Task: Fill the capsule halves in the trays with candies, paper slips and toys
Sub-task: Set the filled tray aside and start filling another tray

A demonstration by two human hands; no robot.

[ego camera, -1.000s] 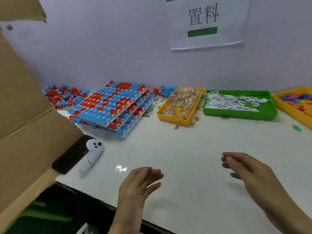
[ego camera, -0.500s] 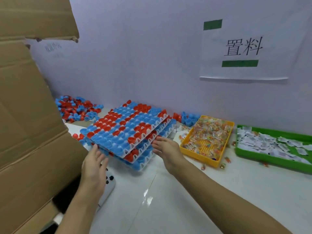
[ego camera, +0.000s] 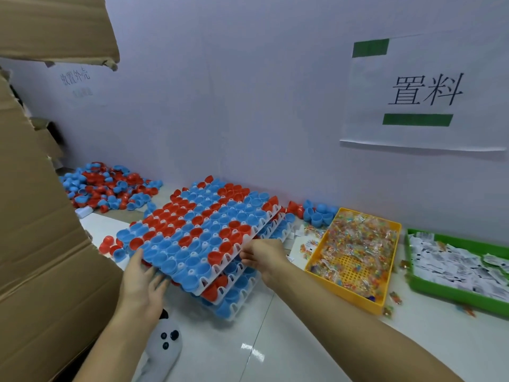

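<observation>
Top tray of capsule halves: my left hand lies flat at its corner, right hand fingers pinch its edge

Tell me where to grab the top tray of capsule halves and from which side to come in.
Grip the top tray by its two opposite white edges, as the left hand and right hand do now: one from the near-left edge, one from the right edge. It is wide, flat and loaded with loose open halves, so a two-sided, level hold probably keeps them seated. Avoid pinching the cups themselves.
</observation>
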